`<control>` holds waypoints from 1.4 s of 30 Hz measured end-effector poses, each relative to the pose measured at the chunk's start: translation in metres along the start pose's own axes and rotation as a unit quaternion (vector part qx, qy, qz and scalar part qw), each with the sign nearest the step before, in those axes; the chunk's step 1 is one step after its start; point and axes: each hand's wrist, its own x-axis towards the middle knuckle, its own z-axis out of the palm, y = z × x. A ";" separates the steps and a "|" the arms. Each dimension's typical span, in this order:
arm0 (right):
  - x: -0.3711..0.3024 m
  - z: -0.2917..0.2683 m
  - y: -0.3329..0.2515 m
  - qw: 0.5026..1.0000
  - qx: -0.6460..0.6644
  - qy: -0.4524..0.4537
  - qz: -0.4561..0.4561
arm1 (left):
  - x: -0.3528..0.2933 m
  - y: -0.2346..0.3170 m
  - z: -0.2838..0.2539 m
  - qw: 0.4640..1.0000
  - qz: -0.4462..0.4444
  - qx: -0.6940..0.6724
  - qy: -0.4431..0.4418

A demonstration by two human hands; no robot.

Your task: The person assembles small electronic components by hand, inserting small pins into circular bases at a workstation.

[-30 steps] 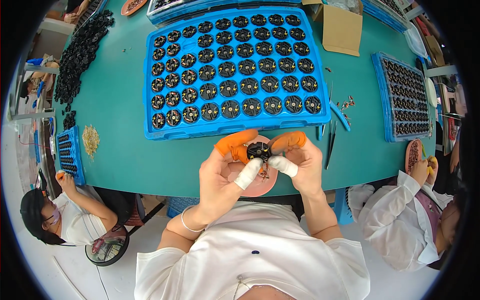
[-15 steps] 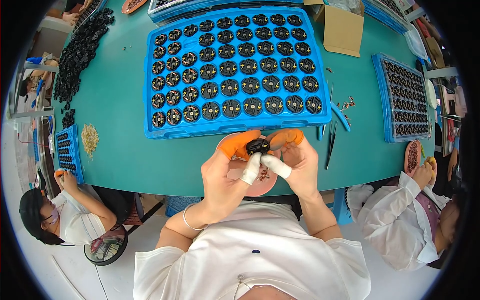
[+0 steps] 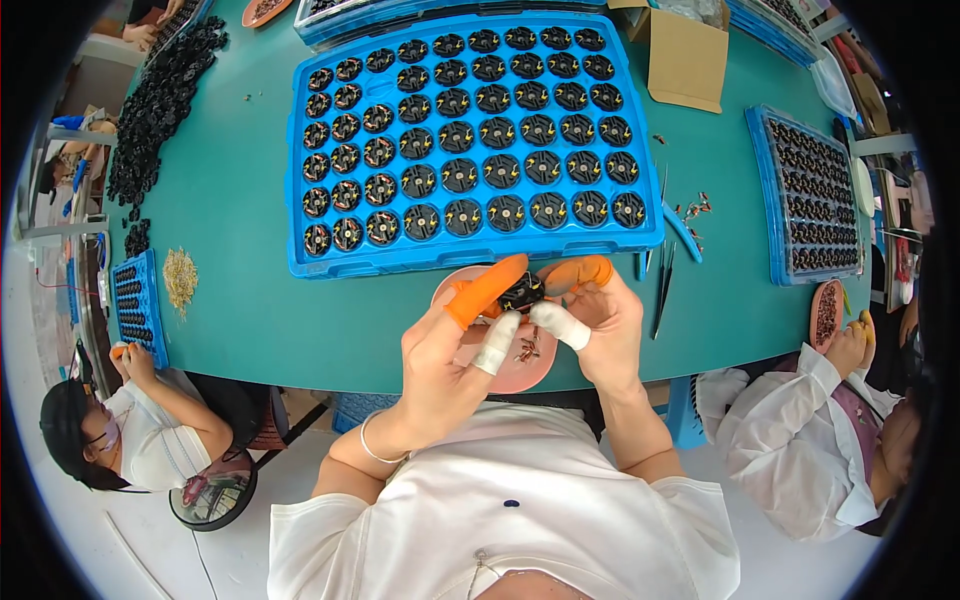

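Note:
Between my hands is a round black part (image 3: pixel 522 291) with small yellow bits, like those in the tray. My left hand (image 3: pixel 447 335), in orange and white finger covers, is closed on its left side. My right hand (image 3: pixel 603 318) pinches at its right side with orange-covered fingers and a white-covered thumb. Any small piece in the right fingertips is hidden. Under the hands lies a pink dish (image 3: pixel 522 376) with small copper-coloured pieces. Just beyond, a blue tray (image 3: pixel 470 256) holds rows of round black parts, with one slot bare near its upper left.
Right of the tray lie tweezers (image 3: pixel 663 290), blue-handled pliers (image 3: pixel 682 232) and scattered small pieces (image 3: pixel 695 208). A cardboard box (image 3: pixel 687 62) and another filled tray (image 3: pixel 808 200) stand farther right. At left are a heap of black parts (image 3: pixel 165 120) and thin pins (image 3: pixel 180 280). Co-workers sit on both sides.
The black part has turned slightly in my fingers and shifted a little to the right. My right hand has moved slightly rightward, and my left index finger lies straighter along the part.

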 end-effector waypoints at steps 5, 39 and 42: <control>-0.002 0.001 0.003 1.000 -0.021 0.008 -0.010 | -0.002 0.000 0.000 0.998 0.030 0.047 0.015; -0.001 0.001 0.002 0.998 -0.050 0.037 -0.019 | 0.003 0.000 0.003 0.999 0.021 -0.025 0.013; 0.003 -0.007 0.004 0.994 -0.099 0.020 -0.047 | 0.009 0.005 -0.012 0.994 0.053 0.094 -0.030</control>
